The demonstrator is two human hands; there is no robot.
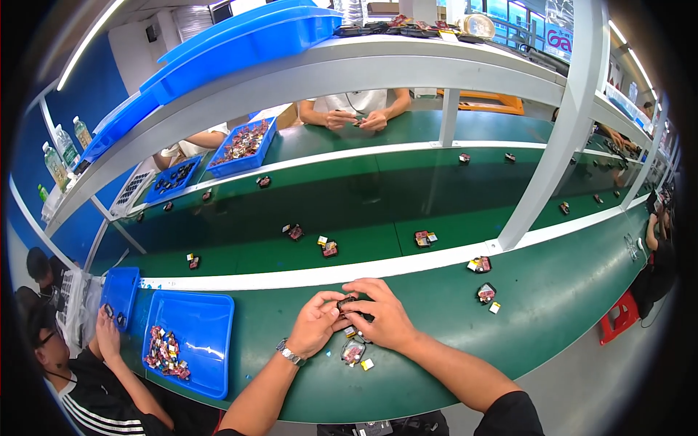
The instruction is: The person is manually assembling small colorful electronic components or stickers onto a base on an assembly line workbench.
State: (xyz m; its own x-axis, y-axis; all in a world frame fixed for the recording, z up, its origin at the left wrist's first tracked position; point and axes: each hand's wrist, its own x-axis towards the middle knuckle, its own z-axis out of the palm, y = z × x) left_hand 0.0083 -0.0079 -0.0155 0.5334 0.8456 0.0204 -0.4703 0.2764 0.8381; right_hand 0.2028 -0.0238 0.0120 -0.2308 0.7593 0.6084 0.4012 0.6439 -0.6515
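Observation:
My left hand [314, 327] and my right hand [385, 318] meet over the green bench, fingers closed round a small black casing [347, 305]. Fingers cover most of it, so its details are hidden. Just below the hands lies a small assembly [353, 353] with a dark rim and a pale, reddish inside. Beside it sits a loose yellow-and-white piece [367, 364]. Two similar assemblies rest farther right on the bench, one [486, 293] with a yellow-and-white piece near it, the other [479, 264] by the white rail.
A blue tray [225, 341] holding many small red parts stands to my left, with a smaller blue tray [129, 280] behind it. A co-worker's hand [107, 334] is beside that one. Past the white rail [305, 277], assemblies dot a green belt [378, 258]. A white post [556, 138] rises at right.

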